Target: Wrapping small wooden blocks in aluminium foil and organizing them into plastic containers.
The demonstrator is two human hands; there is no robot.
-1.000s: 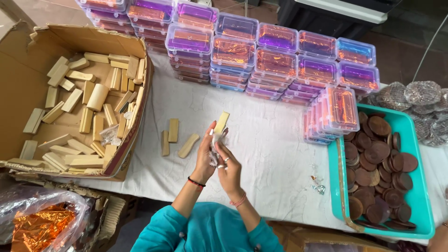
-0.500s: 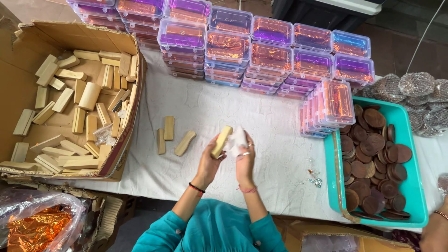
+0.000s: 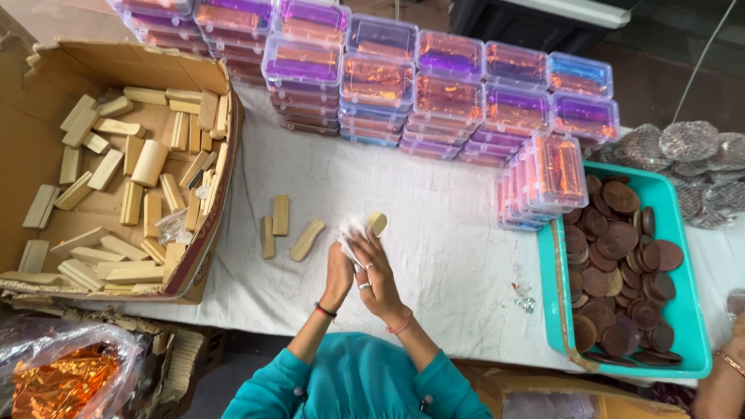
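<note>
1. Two hands meet over the middle of the white table cloth (image 3: 434, 256): left hand (image 3: 339, 273) and right hand (image 3: 378, 271) both closed around one tan bar (image 3: 377, 223) and a clear wrapper (image 3: 349, 231). The bar's rounded end pokes out above the right fingers – held up off the cloth, just right of the loose bars.
2. Three loose tan bars (image 3: 281, 225) lie flat on the cloth just left of the hands, near each other, not touching the hands.
3. Left edge: open cardboard box (image 3: 198, 70) full of the same tan bars, its right wall hanging over the table's near-left part. Open cloth between that wall and the loose bars.
4. Far edge: stacks of clear plastic boxes (image 3: 372, 81) with orange and purple foil inside, running nearly the whole width – no free room back there.
5. Right: a row of the same boxes stood on edge (image 3: 543, 182), right against a teal tray (image 3: 691, 295) of brown discs (image 3: 621, 256). Bare cloth between hands and tray, bar a few small scraps (image 3: 524, 299).
6. Far right, bagged discs (image 3: 683, 151) piled beyond the tray; another person's wrist (image 3: 729, 365) at the lower right corner.
7. Below the near edge, left: clear bag with orange foil (image 3: 58, 380). Person wears a teal top (image 3: 357, 384).
</note>
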